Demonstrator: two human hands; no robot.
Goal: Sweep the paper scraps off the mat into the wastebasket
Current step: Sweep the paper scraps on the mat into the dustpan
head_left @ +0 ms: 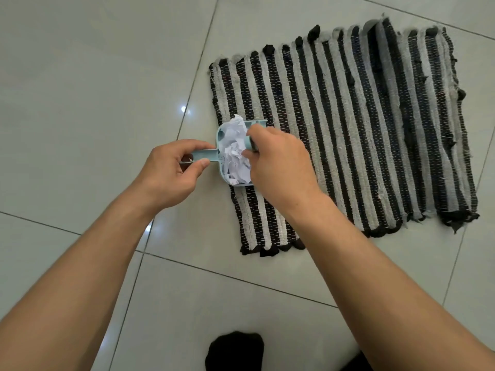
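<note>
A black and grey striped woven mat [361,135] lies on the tiled floor. At its left edge sits a small pale blue dustpan [220,145], filled with white paper scraps [234,153]. My left hand [174,172] pinches the dustpan's handle. My right hand [278,162] is closed around a small pale blue brush [253,140], held against the pan's open side; most of the brush is hidden under my fingers. No wastebasket is in view.
Glossy pale floor tiles [93,89] surround the mat, with grout lines running across. A foot in a black sock [235,352] stands at the bottom edge of the view.
</note>
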